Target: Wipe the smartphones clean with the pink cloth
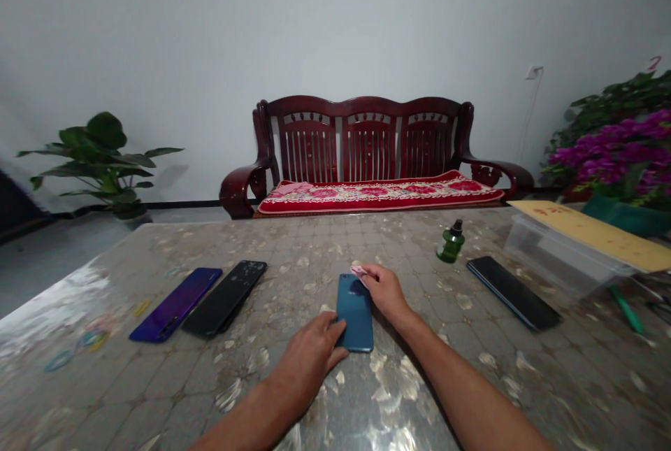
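A blue phone [355, 317] lies back up in the middle of the table [367, 248]. My left hand [309, 356] rests on the table at its near left corner, fingers bent and pressed against the phone's edge. My right hand [385, 290] sits at the phone's far right corner, fingers pinched on a small pink cloth or wipe [359, 270] held against the phone's top end.
A purple phone [175, 303] and a black phone [225, 297] lie side by side at the left. A dark phone [512, 291] and a small green bottle [451, 242] are at the right, with a clear plastic box [566, 259]. Coloured rubber bands [89, 340] lie far left. A wooden bench [367, 157] stands behind.
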The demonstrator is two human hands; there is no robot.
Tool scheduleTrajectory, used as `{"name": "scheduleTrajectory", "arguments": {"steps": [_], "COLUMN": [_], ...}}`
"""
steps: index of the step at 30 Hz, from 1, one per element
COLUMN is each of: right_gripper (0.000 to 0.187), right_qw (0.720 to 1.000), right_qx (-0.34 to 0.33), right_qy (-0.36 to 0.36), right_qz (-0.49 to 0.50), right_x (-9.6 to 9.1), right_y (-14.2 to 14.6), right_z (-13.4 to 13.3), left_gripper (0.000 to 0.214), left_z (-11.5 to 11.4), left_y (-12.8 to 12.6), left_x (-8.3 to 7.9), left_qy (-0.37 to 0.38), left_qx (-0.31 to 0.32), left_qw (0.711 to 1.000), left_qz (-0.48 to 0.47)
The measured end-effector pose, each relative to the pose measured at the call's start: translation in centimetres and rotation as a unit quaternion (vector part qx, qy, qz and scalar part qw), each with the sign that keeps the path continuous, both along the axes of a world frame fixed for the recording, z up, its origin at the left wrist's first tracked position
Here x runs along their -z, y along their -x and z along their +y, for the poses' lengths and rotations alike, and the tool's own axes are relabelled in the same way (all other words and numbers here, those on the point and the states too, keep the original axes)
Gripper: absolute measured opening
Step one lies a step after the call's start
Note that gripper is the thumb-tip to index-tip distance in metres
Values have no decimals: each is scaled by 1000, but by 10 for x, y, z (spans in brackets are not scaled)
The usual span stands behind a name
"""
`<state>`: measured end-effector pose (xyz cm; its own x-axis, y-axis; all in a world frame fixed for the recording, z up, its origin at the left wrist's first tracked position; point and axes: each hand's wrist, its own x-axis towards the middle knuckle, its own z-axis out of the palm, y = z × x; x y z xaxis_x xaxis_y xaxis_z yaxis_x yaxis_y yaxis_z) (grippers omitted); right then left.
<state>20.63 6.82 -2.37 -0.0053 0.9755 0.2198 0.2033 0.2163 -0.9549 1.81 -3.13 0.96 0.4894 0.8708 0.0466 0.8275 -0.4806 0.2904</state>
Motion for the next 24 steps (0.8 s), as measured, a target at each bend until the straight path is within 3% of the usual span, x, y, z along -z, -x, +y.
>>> {"name": "scheduleTrajectory", "arguments": {"steps": [4,9,12,16,21,24], "right_gripper": [28,28,33,24,27,30], "right_qw": [1000,984,959,926,904,900], "right_qx": [21,37,-28,-89,-125,-109], "right_qy": [2,-113,-166,-177,-190,-187], "right_qz": [4,-136,-228,-322,-363,-378], "right_x": [4,0,-9,-20,-25,-21], "right_y": [-4,-10,-10,-8,-9,-8], "right_z": [2,-6,-16,-27,-24,-15], "left_gripper": [38,36,31,29,29,31], "left_z": [2,8,8,8,5,4], "left_y": [5,8,6,4,3,3], "left_x": [5,14,17,14,9,9], "left_qy": [-74,-141,-143,-134,-112,-106], "left_qx": [31,99,111,117,114,116], "left_qw": [997,985,982,982,986,986], "left_qz": [6,-26,-47,-55,-56,-61]}}
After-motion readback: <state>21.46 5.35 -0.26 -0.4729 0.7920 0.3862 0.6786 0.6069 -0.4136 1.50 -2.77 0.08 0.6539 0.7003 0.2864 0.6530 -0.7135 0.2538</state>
